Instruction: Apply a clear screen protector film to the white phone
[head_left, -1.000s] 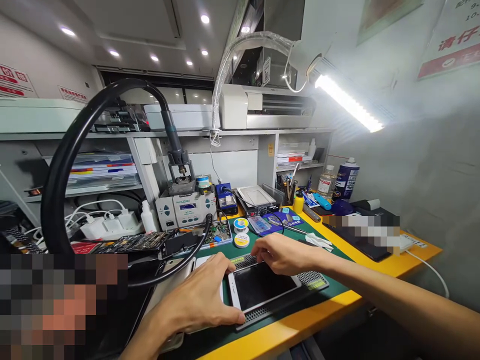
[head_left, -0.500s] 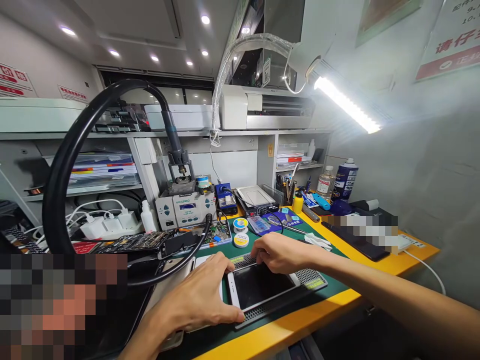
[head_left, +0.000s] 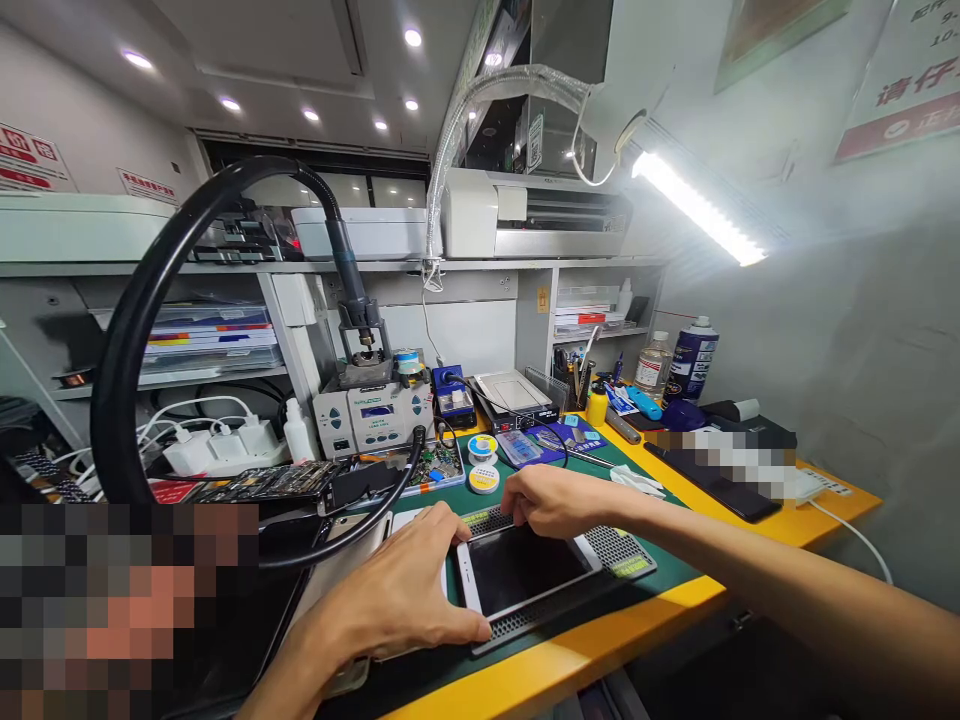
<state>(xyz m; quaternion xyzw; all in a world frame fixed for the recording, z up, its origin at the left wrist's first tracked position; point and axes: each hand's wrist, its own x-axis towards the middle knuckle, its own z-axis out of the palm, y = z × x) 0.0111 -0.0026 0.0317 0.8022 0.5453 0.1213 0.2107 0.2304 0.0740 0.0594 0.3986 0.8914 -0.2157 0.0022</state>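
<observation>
A white-framed smartphone [head_left: 525, 568] with a dark screen lies face up on a perforated metal plate [head_left: 615, 550]. My left hand [head_left: 409, 590] spans its left end, thumb at the near corner and fingers at the far corner, gripping it. Over the phone's far edge, my right hand [head_left: 562, 503] is closed with its fingers curled down. Its fingertips are hidden, so anything pinched in them does not show. Plate and phone rest on a green mat [head_left: 679, 572].
Beside my left forearm lie other phones [head_left: 352, 545]. A thick black hose [head_left: 124, 330] loops over the left side from a hot-air station [head_left: 375, 418]. Behind my hands stand two small round tins [head_left: 484, 479]. A dark phone [head_left: 712, 480] lies right; a lit lamp [head_left: 697, 205] hangs above.
</observation>
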